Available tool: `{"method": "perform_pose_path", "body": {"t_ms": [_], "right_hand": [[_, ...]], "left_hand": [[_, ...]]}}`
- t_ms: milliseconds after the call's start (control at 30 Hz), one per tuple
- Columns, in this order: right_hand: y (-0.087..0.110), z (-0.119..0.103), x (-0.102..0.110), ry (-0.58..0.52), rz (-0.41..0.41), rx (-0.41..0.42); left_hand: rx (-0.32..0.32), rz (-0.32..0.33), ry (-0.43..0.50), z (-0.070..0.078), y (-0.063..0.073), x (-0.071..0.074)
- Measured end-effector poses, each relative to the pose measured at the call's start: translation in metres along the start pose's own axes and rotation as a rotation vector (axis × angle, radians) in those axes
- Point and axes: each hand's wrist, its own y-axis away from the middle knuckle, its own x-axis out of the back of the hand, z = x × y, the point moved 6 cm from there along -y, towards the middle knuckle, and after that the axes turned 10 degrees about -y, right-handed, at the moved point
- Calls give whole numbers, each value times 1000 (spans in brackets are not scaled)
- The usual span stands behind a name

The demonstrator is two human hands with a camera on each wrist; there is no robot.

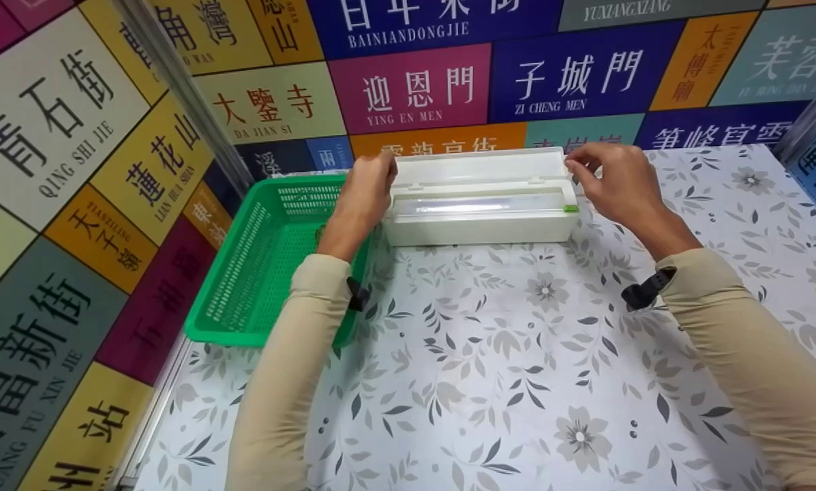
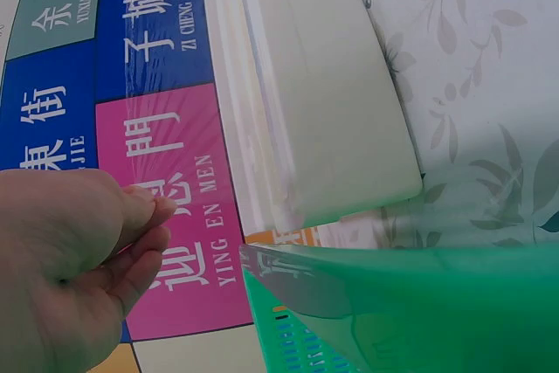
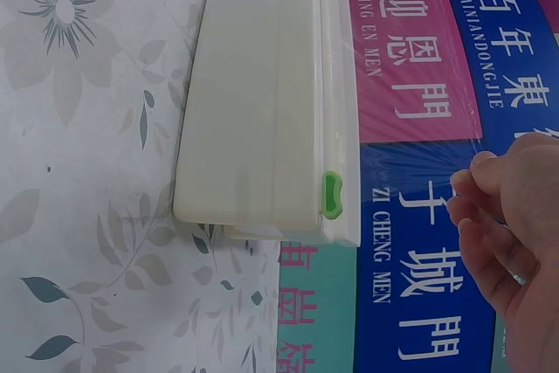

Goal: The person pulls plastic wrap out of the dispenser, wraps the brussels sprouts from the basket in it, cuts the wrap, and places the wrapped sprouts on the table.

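Observation:
A white cling film dispenser box (image 1: 482, 230) lies on the table with its lid (image 1: 479, 166) raised at the back. A shiny roll of film (image 1: 476, 205) shows inside, and a small green slide cutter (image 1: 570, 209) sits at its right end. My left hand (image 1: 365, 198), at the box's left end, pinches a corner of clear cling film (image 2: 188, 128) between thumb and fingers. At the opposite end my right hand (image 1: 622, 179) pinches the film's other corner. In the right wrist view, the film (image 3: 419, 128) stretches from the box to those fingertips.
A green plastic basket (image 1: 206, 335) stands left of the box, partly behind my left forearm. Something small and green-brown (image 1: 320, 235) in it is mostly hidden. Printed panels (image 1: 421, 88) rise behind and at the left of the flower-patterned tablecloth (image 1: 476, 368).

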Motion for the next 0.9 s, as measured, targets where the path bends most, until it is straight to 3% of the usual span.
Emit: {"method": "perform_pose_path", "body": {"t_ms": [367, 600, 900], "right_hand": [[0, -3, 3, -3, -2, 4], [0, -5, 5, -7, 12, 15], [-1, -11, 10, 2, 33, 38]], "left_hand": [[-71, 14, 38, 2, -1, 5], [-65, 14, 44, -2, 1, 8], [-13, 23, 69, -6, 1, 12]]}}
